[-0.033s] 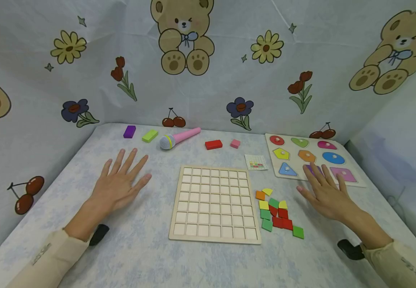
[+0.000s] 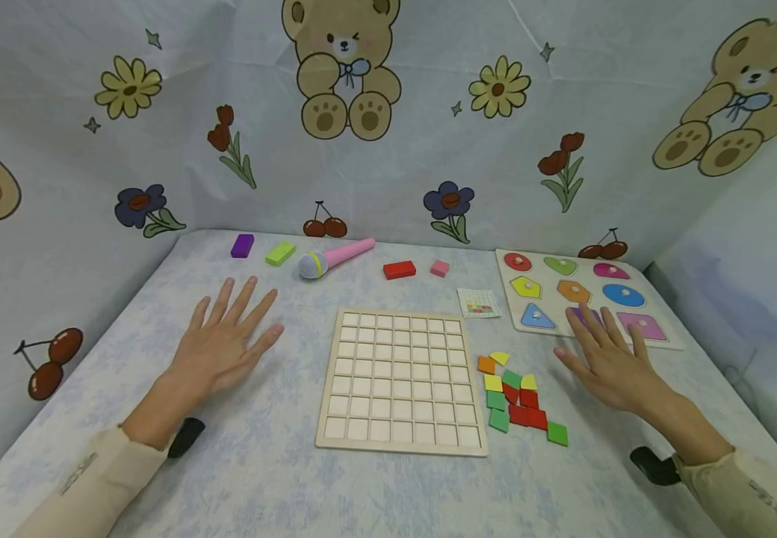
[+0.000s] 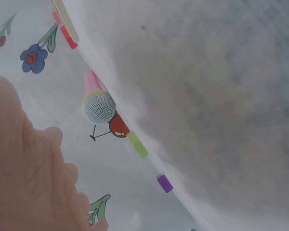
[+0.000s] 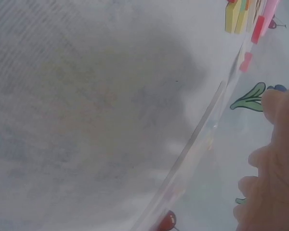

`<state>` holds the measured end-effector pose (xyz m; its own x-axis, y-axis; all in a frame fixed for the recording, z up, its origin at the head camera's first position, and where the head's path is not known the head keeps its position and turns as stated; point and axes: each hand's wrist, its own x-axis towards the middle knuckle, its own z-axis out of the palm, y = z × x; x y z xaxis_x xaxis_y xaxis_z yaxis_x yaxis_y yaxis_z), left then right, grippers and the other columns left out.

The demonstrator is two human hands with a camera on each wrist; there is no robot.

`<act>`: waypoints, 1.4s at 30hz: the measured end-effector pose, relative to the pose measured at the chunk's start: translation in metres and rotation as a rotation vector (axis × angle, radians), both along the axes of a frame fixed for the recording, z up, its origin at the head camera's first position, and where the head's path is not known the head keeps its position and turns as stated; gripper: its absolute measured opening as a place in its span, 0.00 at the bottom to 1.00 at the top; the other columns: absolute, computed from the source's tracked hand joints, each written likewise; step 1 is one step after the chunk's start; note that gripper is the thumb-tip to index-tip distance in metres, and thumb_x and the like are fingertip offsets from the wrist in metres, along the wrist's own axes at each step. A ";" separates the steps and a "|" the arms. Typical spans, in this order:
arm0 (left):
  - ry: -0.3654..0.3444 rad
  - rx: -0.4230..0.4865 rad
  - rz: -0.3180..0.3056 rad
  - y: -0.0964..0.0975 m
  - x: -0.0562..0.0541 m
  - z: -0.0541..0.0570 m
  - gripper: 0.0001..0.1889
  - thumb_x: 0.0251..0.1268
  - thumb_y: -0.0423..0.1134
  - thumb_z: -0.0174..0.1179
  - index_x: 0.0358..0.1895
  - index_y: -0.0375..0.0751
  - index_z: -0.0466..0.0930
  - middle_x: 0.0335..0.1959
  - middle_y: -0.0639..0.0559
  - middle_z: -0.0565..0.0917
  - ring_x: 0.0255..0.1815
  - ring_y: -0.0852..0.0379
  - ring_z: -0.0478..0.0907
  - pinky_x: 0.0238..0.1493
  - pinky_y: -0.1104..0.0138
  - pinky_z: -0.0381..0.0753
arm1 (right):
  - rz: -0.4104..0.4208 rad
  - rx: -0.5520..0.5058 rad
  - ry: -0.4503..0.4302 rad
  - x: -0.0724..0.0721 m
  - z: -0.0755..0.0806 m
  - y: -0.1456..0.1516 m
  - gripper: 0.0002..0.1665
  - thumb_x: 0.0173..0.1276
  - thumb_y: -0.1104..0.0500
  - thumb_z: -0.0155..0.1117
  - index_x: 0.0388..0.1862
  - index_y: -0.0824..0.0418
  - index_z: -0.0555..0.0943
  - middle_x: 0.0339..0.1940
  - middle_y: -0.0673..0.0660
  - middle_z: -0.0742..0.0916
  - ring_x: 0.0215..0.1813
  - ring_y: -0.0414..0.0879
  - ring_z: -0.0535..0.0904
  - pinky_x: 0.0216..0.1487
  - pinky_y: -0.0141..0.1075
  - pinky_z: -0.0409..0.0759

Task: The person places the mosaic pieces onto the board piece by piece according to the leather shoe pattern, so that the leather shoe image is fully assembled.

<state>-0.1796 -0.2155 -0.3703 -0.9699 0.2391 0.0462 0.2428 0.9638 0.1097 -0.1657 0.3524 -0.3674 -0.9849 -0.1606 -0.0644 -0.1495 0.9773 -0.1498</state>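
My left hand (image 2: 220, 344) is spread palm down over the left of the table, fingers straight and holding nothing. To its right lies a square wooden grid board (image 2: 402, 382) whose cells are bare. My right hand (image 2: 613, 362), also spread and holding nothing, overlaps the lower edge of a shape puzzle board (image 2: 509, 299) in the head view. Its fingers partly hide a purple piece there. Between the grid board and this hand are loose flat tiles in red, green, yellow and orange, among them a green tile (image 2: 557, 434) and an orange tile (image 2: 486, 365).
Along the back lie a purple block (image 2: 243, 246), a lime green block (image 2: 280, 253), a pink toy microphone (image 2: 336, 258), a red block (image 2: 399, 270) and a small pink block (image 2: 439, 268). A small printed pattern card (image 2: 479, 303) lies behind the grid board. A patterned cloth hangs behind the table.
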 end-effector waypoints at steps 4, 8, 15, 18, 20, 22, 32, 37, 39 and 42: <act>-0.006 -0.007 -0.002 0.001 -0.001 0.000 0.40 0.76 0.71 0.27 0.83 0.54 0.42 0.84 0.46 0.35 0.83 0.38 0.25 0.76 0.36 0.31 | 0.005 -0.004 0.000 -0.001 0.001 -0.003 0.52 0.77 0.33 0.45 0.83 0.57 0.36 0.83 0.69 0.42 0.80 0.69 0.25 0.69 0.69 0.15; -0.039 0.021 -0.016 0.005 0.002 0.000 0.42 0.74 0.72 0.30 0.83 0.53 0.41 0.84 0.43 0.37 0.82 0.35 0.28 0.75 0.34 0.33 | 0.036 0.004 0.011 -0.003 0.004 -0.011 0.52 0.75 0.36 0.53 0.83 0.59 0.45 0.82 0.71 0.49 0.80 0.72 0.35 0.72 0.72 0.26; -0.340 0.308 -0.181 0.034 0.015 -0.003 0.55 0.67 0.72 0.51 0.83 0.49 0.30 0.84 0.41 0.36 0.82 0.35 0.29 0.74 0.33 0.34 | 0.152 -0.094 -0.017 -0.012 0.010 -0.047 0.32 0.69 0.47 0.68 0.66 0.62 0.77 0.62 0.67 0.82 0.61 0.65 0.78 0.56 0.59 0.80; -0.445 0.334 -0.247 0.049 0.017 -0.007 0.59 0.63 0.72 0.56 0.82 0.49 0.29 0.84 0.44 0.35 0.83 0.38 0.28 0.76 0.35 0.32 | 0.194 -0.165 -0.074 -0.019 0.008 -0.057 0.28 0.68 0.49 0.70 0.62 0.61 0.81 0.54 0.59 0.87 0.50 0.53 0.83 0.46 0.45 0.85; -0.476 0.304 -0.271 0.055 0.017 -0.009 0.62 0.58 0.73 0.60 0.82 0.48 0.29 0.84 0.43 0.36 0.83 0.40 0.28 0.76 0.36 0.32 | 0.205 -0.181 -0.109 -0.023 0.006 -0.061 0.26 0.67 0.50 0.71 0.60 0.60 0.82 0.51 0.56 0.88 0.47 0.48 0.82 0.44 0.39 0.84; -0.499 0.277 -0.299 0.058 0.017 -0.009 0.66 0.53 0.73 0.65 0.82 0.45 0.31 0.83 0.41 0.36 0.83 0.39 0.29 0.76 0.35 0.33 | 0.209 -0.183 -0.131 -0.026 0.004 -0.064 0.26 0.66 0.50 0.72 0.59 0.60 0.83 0.49 0.55 0.88 0.46 0.46 0.81 0.43 0.38 0.83; -0.525 0.207 -0.366 0.058 0.018 0.001 0.73 0.42 0.68 0.75 0.82 0.39 0.34 0.82 0.36 0.34 0.82 0.35 0.29 0.75 0.33 0.32 | 0.181 -0.148 -0.128 -0.032 0.001 -0.076 0.14 0.66 0.53 0.72 0.48 0.57 0.87 0.37 0.48 0.87 0.40 0.43 0.79 0.40 0.36 0.81; -0.512 0.159 -0.357 0.061 0.018 0.004 0.73 0.41 0.70 0.73 0.82 0.40 0.35 0.83 0.36 0.35 0.83 0.35 0.30 0.75 0.33 0.35 | 0.162 -0.116 -0.118 -0.033 0.003 -0.080 0.12 0.66 0.55 0.71 0.46 0.56 0.86 0.36 0.49 0.87 0.40 0.44 0.80 0.39 0.36 0.83; -0.508 0.151 -0.354 0.062 0.018 0.004 0.73 0.41 0.70 0.73 0.82 0.41 0.35 0.83 0.37 0.35 0.83 0.35 0.31 0.75 0.33 0.35 | 0.158 -0.108 -0.116 -0.032 0.004 -0.082 0.13 0.64 0.55 0.72 0.46 0.57 0.87 0.36 0.49 0.87 0.40 0.44 0.80 0.39 0.36 0.83; -0.503 0.149 -0.348 0.062 0.018 0.004 0.73 0.40 0.70 0.74 0.82 0.41 0.36 0.83 0.37 0.35 0.83 0.36 0.31 0.75 0.33 0.35 | 0.167 -0.105 -0.118 -0.032 0.006 -0.083 0.15 0.64 0.55 0.74 0.47 0.57 0.87 0.37 0.49 0.88 0.40 0.43 0.80 0.38 0.36 0.83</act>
